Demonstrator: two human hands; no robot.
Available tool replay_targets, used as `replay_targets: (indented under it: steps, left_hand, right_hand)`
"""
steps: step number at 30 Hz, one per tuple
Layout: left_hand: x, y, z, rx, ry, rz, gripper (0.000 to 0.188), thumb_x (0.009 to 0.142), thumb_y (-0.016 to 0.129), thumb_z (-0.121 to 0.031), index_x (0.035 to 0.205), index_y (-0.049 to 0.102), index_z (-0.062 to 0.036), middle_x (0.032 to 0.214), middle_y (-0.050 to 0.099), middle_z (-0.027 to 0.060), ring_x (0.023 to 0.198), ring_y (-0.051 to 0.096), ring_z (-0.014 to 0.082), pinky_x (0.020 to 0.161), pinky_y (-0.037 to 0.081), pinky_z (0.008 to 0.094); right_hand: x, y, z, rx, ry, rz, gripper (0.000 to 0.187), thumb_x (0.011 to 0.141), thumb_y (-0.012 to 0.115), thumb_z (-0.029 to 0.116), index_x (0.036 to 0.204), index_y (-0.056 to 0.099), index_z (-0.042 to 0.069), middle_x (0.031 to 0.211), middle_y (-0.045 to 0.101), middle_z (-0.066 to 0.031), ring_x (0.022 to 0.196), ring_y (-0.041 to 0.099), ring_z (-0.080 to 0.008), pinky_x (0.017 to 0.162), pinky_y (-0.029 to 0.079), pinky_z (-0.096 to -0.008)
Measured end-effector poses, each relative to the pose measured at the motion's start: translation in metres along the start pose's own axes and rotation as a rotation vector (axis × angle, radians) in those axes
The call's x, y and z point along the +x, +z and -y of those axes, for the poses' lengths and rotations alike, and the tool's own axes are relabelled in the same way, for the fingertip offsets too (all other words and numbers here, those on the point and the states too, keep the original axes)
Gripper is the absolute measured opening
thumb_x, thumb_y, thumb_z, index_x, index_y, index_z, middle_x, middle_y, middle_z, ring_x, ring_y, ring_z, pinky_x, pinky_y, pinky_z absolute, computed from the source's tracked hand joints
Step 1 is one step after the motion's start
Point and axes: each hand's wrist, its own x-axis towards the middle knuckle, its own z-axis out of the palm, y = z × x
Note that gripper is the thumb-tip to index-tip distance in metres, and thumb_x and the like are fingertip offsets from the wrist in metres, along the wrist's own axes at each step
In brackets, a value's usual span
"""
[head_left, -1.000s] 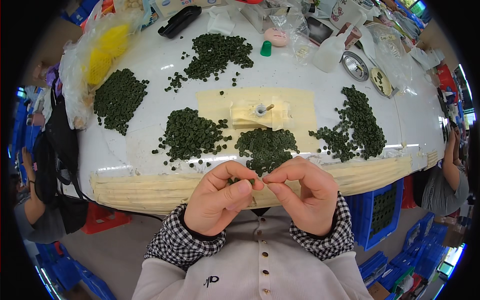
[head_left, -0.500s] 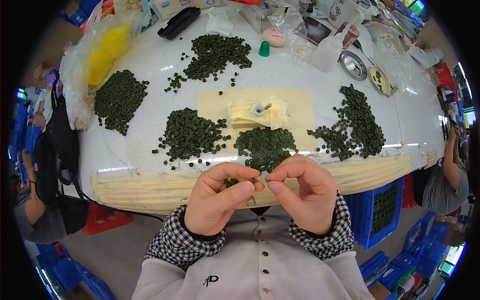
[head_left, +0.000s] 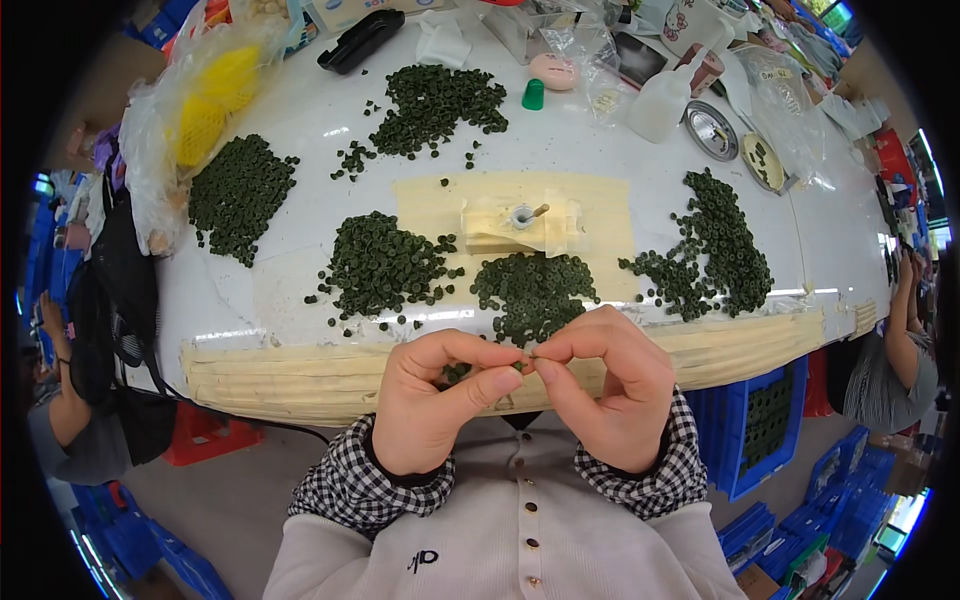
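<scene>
My left hand is closed over several small dark green parts, with one green piece pinched at the tips of its thumb and forefinger. Against that piece, the thumb and forefinger of my right hand press together; whatever they grip is too small to name. Both hands meet above the table's taped front edge. Just beyond them lies a pile of round green parts with holes. Behind that pile, a taped block carries a metal ring with a short peg.
More green parts lie in heaps at the left, near left, back and right. A white bottle, a round dial and a green thimble-shaped cap stand farther back. A blue crate sits below the right edge.
My right fingertips have come in to touch the green piece at my left fingertips; before, a small gap lay between the hands. The view has shifted slightly.
</scene>
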Motion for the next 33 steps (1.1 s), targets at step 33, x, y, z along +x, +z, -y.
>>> replay_targets:
  steps: [33]
  left_hand:
    - [0.010, -0.014, 0.002, 0.015, -0.103, 0.279, 0.010, 0.079, 0.069, -0.004, 0.088, 0.065, -0.0004, 0.081, 0.065, 0.0038, 0.074, 0.057, 0.0068, 0.067, 0.046, 0.0201]
  right_hand:
    - [0.004, -0.012, 0.006, -0.004, -0.175, 0.182, 0.021, 0.065, 0.073, -0.002, 0.083, 0.064, 0.004, 0.075, 0.057, -0.0044, 0.067, 0.053, -0.0194, 0.058, 0.042, -0.0279]
